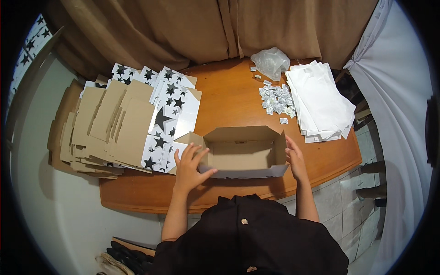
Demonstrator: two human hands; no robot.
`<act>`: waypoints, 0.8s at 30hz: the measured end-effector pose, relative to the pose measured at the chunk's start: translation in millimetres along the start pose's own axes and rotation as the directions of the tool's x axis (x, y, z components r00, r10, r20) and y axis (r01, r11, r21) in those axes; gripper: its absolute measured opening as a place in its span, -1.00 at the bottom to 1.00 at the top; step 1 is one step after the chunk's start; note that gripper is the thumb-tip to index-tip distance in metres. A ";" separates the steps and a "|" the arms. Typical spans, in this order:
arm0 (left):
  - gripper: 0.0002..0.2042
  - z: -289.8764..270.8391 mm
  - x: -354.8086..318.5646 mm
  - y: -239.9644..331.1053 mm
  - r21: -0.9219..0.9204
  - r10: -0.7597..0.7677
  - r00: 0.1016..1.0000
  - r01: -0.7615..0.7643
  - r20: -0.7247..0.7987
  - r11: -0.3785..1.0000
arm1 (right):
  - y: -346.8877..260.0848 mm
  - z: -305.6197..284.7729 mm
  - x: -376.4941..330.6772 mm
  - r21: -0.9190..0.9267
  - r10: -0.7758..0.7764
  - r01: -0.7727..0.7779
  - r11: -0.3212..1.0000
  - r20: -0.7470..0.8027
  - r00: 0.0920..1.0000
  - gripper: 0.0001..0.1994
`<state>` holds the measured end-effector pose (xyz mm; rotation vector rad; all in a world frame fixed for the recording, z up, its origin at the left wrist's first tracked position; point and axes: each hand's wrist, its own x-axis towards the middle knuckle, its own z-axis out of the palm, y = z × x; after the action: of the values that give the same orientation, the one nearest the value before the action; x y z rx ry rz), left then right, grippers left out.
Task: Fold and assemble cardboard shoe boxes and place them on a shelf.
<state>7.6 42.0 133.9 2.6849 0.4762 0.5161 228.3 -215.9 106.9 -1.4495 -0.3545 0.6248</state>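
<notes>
Head view: one open-topped cardboard box, brown inside and pale on its near face, lay on the near part of a wooden table, right of a star-printed stack. Left hand: at the box's left end, fingers spread over the left wall, thumb apart at the near left corner, not clenched; whether they pinched the card could not be told. Right hand: at the right end, fingers bent beside the end wall; the grasp could not be told. Flat cardboard blanks: a large overlapping stack at the left, brown sides mostly up, some showing white faces with black stars. Small silvery packets: a loose heap at the far right, several lying apart. Clear plastic bag: crumpled, beyond the heap. White sheets: an uneven pile to the right of the packets. Brown curtain: behind the table's far edge. White drape: gathered, far right.
</notes>
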 end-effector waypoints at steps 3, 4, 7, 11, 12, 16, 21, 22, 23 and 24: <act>-0.38 21.1 -2.3 -15.1 0.075 -0.169 0.983 0.174 -0.073 0.982 | 2.8 -10.8 2.6 0.000 0.127 -0.128 0.992 -0.126 0.984 -0.50; -0.34 24.9 -2.9 -16.8 0.118 -0.243 0.963 0.256 -0.113 0.959 | 6.0 -12.9 2.3 -0.005 0.126 -0.128 0.992 -0.122 0.985 -0.50; -0.35 41.3 -7.7 -14.0 0.141 -0.339 0.939 0.345 -0.065 0.928 | 10.3 -11.9 -1.4 0.023 0.076 -0.074 0.997 -0.137 0.988 -0.51; -0.27 70.9 -15.5 -11.1 0.111 -0.307 0.906 0.351 -0.290 0.930 | 26.4 2.5 -6.7 -0.305 -0.169 0.160 0.939 -0.005 0.986 -0.50; -0.27 74.9 -16.1 -10.3 0.110 -0.306 0.908 0.348 -0.287 0.931 | 28.7 6.1 -5.8 -0.415 -0.247 0.242 0.877 0.043 0.968 -0.54; -0.21 86.2 -19.0 -13.9 -0.163 -0.265 0.859 0.214 -0.437 0.963 | 33.7 23.1 -10.9 -0.724 -0.320 0.301 0.621 0.116 0.940 -0.61; -0.32 72.4 -19.7 -16.7 -0.192 -0.038 0.992 0.015 -0.118 0.981 | 48.5 27.3 -9.8 -0.849 -0.441 0.346 0.400 0.153 0.884 -0.59; -0.32 71.7 -20.0 -14.2 -0.190 -0.039 0.992 0.015 -0.119 0.982 | 48.3 28.1 -10.2 -0.848 -0.441 0.347 0.401 0.154 0.884 -0.59; -0.33 71.6 -20.2 -12.2 -0.056 -0.005 1.000 0.006 0.024 0.998 | 47.7 29.1 -10.8 -0.845 -0.448 0.341 0.411 0.138 0.883 -0.61; -0.33 70.9 -20.2 -11.2 0.078 0.010 0.986 -0.023 0.168 0.997 | 46.7 30.4 -10.7 -0.843 -0.456 0.336 0.421 0.124 0.881 -0.62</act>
<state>16.1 23.7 62.1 2.7808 0.4353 0.2779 193.8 -197.5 65.8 -2.2330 -0.9837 -0.1161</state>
